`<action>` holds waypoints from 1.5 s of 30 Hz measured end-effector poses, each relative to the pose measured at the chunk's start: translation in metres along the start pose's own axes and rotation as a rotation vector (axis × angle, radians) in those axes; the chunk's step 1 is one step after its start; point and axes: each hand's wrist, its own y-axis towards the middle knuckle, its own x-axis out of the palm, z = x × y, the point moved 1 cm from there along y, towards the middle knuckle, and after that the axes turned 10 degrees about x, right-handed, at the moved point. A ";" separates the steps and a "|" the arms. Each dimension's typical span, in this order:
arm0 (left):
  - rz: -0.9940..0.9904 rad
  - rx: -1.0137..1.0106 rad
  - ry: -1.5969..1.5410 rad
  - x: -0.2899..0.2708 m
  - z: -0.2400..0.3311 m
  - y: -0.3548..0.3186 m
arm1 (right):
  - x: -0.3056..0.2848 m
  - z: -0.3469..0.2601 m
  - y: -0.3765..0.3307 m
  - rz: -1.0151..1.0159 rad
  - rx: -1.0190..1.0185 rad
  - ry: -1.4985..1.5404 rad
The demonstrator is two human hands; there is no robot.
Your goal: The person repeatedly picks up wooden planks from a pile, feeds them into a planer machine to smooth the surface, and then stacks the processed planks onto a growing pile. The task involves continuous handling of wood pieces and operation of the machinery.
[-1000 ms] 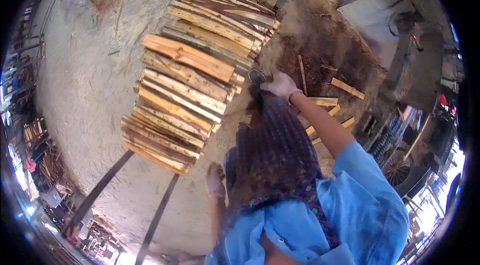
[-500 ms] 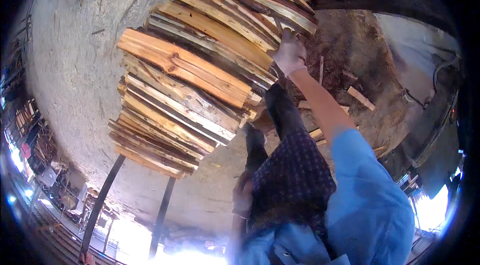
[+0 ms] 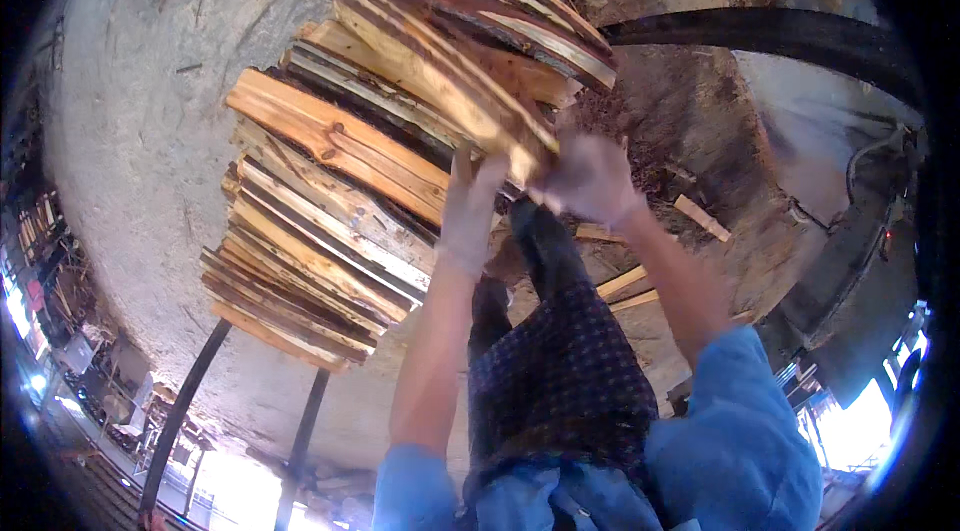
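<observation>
Several rough wooden boards lie slanting in a long row, bark-edged strips among them. My right hand [image 3: 592, 176], in a pale glove, is closed around the near end of a small bunch of boards [image 3: 440, 61], tilted up over the others. My left hand [image 3: 472, 211], also gloved, is beside that end with its fingers stretched out and apart; blur hides whether it touches the wood. A wide orange-brown board [image 3: 340, 136] with a dark knot lies left of my left hand. Smaller strips [image 3: 300, 281] lie nearer, at the lower left.
Dark posts [image 3: 185, 421] stand at the lower left. Loose wood offcuts [image 3: 703, 218] lie on the dirt floor to the right. A dark curved beam [image 3: 760, 36] reaches in from the upper right. My legs are close to the boards' near ends.
My left hand has come up from beside my leg to the boards. My right hand has drawn nearer, and the bunch of boards has shifted toward me and lifted.
</observation>
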 end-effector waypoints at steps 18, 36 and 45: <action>-0.197 -0.092 -0.282 -0.053 -0.089 -0.100 | 0.141 0.004 -0.066 -0.808 0.420 1.618; -0.161 0.618 0.537 -0.101 -0.060 -0.375 | 0.140 0.021 -0.345 -0.141 0.041 1.584; -0.276 0.856 0.964 -0.054 -0.054 -0.477 | 0.051 0.005 -0.475 0.441 0.274 1.113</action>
